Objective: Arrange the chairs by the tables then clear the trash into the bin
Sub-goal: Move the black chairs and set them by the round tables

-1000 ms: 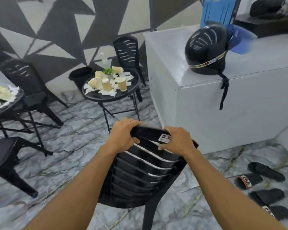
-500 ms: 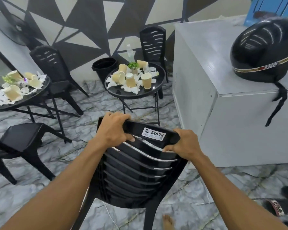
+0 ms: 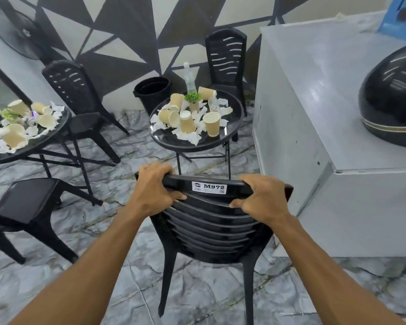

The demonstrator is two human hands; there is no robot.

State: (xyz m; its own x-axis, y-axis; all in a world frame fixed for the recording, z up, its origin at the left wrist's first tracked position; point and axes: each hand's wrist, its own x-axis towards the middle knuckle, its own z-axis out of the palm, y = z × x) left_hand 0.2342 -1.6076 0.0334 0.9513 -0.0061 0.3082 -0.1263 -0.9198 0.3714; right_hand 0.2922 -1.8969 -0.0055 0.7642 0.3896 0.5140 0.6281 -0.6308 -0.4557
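A black plastic chair (image 3: 211, 231) with a white M972 sticker stands in front of me, its back toward me. My left hand (image 3: 154, 187) grips the left end of its top rail and my right hand (image 3: 261, 198) grips the right end. Just beyond it is a round black table (image 3: 230, 137) littered with paper cups (image 3: 212, 124) and crumpled napkins (image 3: 185, 136). A black bin (image 3: 152, 92) sits against the wall behind that table. Another black chair (image 3: 225, 57) stands at the table's far side.
A second littered round table (image 3: 45, 141) is at the left, with a chair (image 3: 77, 99) behind it and one (image 3: 26, 207) in front. A grey cabinet (image 3: 326, 127) carrying a black helmet (image 3: 391, 99) blocks the right side. The marble-patterned floor (image 3: 127, 165) lies open between the tables.
The chair in my hands has come closer to the middle table and straightened up. My view has swung left, so the cabinet and helmet slid to the right edge.
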